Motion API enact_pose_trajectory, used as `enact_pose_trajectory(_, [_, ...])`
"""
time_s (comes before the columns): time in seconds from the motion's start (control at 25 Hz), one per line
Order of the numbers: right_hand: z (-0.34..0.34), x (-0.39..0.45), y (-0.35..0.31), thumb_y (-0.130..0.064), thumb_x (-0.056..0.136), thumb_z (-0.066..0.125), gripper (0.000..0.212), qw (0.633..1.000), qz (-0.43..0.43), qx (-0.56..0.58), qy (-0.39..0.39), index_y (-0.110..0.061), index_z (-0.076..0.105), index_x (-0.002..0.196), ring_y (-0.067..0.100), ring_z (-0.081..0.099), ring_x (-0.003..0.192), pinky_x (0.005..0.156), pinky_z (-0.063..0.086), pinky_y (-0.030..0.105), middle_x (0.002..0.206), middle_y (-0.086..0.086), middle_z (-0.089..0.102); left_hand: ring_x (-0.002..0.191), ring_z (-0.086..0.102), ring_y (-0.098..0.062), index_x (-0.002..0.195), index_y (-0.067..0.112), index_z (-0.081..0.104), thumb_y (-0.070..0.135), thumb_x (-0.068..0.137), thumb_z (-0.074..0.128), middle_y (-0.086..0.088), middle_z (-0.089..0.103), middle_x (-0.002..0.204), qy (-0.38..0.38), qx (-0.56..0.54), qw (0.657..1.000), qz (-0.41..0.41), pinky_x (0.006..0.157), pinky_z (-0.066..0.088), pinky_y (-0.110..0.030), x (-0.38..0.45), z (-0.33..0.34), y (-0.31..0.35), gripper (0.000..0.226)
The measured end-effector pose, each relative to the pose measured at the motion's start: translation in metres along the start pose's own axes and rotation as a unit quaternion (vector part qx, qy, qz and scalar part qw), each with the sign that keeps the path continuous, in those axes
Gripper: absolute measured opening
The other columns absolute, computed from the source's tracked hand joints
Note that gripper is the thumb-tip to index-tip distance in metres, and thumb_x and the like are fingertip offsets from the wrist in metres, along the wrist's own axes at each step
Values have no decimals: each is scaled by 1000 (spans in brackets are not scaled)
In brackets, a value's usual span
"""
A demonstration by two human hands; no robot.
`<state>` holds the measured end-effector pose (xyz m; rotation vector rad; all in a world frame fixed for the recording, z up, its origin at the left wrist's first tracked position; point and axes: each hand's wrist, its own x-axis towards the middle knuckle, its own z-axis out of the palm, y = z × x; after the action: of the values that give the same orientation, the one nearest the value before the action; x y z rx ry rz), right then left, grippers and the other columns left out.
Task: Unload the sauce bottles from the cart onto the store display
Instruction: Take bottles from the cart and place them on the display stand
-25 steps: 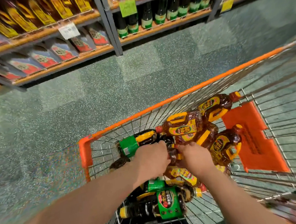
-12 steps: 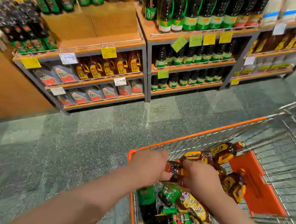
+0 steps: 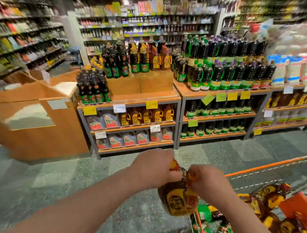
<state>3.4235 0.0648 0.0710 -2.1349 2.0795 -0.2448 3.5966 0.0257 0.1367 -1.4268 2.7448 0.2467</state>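
My left hand (image 3: 153,168) and right hand (image 3: 207,182) clasp brown sauce bottle (image 3: 178,199) beside cart (image 3: 261,167); yellow label blurred, unreadable.

Dark sauce bottles (image 3: 224,75) stand crowded on the wooden display shelf (image 3: 220,92)

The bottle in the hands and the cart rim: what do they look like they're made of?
Bottle: probably clear glossy plastic, since brown liquid shows through around a yellow label; motion blur leaves glass possible. Both hands, left and right, grip its top. Cart rim: orange, smooth, likely plastic trim above thin bare metal wire.
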Motion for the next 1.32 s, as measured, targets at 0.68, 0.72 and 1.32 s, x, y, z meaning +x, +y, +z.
enact_pose_trajectory(0.68, [-31, 103, -101, -16, 79, 55, 12, 994, -43, -1, 103, -15, 55, 68, 20, 53, 60, 47, 34, 27, 61, 1, 56, 67, 52, -16, 81, 18, 55, 67, 81, 56, 3, 53, 72, 88, 82, 993, 6, 51, 37, -30, 29, -80, -127, 49])
enact_pose_trajectory(0.72, [-29, 121, -97, -17, 80, 56, 12, 993, -42, 0, 106, -15, 56, 68, 19, 53, 59, 45, 31, 25, 61, 1, 57, 67, 52, -16, 78, 18, 53, 65, 81, 56, 3, 52, 71, 86, 82, 993, 9, 51, 36, -30, 47, -83, -134, 47])
enact_pose_trajectory(1.32, [-76, 438, -23, -12, 79, 52, 11, 985, -26, -6, 169, -12, 53, 68, 26, 54, 61, 46, 33, 30, 62, 3, 55, 72, 55, -21, 82, 10, 65, 57, 77, 65, -4, 60, 76, 135, 8, 989, 54, 58, 46, -40, 349, -167, -244, 47])
